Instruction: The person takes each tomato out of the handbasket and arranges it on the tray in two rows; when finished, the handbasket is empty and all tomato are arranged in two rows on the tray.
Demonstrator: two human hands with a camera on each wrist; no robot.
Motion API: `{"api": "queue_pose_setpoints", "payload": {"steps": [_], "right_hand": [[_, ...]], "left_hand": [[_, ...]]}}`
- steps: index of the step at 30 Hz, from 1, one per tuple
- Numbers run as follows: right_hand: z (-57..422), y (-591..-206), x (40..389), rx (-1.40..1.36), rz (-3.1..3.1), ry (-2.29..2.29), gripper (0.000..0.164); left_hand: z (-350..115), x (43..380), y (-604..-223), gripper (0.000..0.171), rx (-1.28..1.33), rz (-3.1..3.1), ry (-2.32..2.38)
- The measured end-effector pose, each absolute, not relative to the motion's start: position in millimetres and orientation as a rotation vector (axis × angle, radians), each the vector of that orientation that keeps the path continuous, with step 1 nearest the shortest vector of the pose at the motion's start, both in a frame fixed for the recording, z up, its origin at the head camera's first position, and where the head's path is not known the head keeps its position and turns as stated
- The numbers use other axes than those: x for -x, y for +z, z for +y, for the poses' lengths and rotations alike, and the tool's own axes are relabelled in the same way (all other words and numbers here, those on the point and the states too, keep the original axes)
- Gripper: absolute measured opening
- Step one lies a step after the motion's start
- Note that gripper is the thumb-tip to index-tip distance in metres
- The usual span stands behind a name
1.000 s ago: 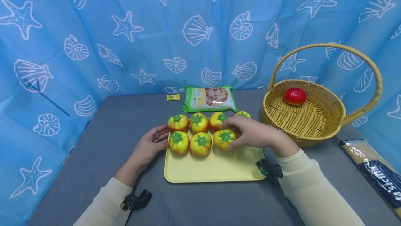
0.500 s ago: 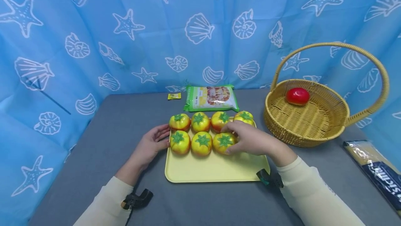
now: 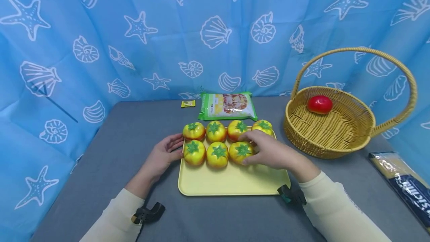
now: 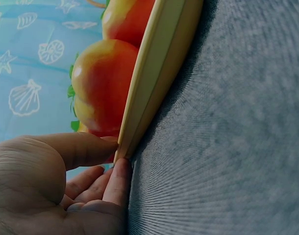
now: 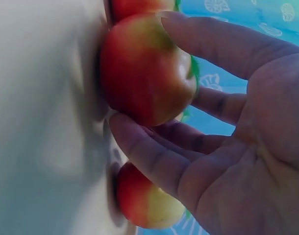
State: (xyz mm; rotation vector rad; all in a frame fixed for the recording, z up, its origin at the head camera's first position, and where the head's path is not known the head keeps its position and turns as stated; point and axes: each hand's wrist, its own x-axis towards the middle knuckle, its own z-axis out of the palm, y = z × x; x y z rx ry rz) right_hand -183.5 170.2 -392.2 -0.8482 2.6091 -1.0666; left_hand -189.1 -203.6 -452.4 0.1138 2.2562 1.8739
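Several yellow-red toy tomatoes with green star-shaped leaves stand in two rows on a pale yellow tray. My right hand reaches in from the right, thumb and fingers around the front-row right tomato. The right wrist view shows this tomato resting low at the tray surface. At the tray's left end is my left hand. In the left wrist view its thumb and forefinger pinch the tray rim, close to a tomato. Part of the back-row right tomato is hidden by my right hand.
A wicker basket with a tall handle stands at the right, a red toy tomato inside. Behind the tray lie a green-edged food packet and a small yellow sachet. A pasta packet lies far right.
The right-hand tomato has shifted slightly left, toward its front-row neighbour, and my right hand slightly down with it. More of the back-right tomato shows. My left hand stays at the tray end.
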Motion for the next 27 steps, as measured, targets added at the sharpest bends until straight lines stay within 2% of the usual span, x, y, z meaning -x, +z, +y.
{"api": "queue_pose_setpoints", "payload": {"steps": [11, 15, 27], "right_hand": [[192.7, -370.3, 185.1, 0.739, 2.493, -1.263, 0.058], [201.7, -370.1, 189.1, 0.724, 2.385, -1.463, 0.05], [220.2, -366.7, 194.0, 0.692, 2.153, -2.046, 0.037]], "left_hand": [[-204.7, 189.5, -452.5, 0.075, -0.111, 2.249, 1.884], [-205.3, 189.0, -453.6, 0.075, -0.114, 2.256, 1.88], [-203.8, 187.4, -451.4, 0.075, -0.134, 2.257, 1.873]]}}
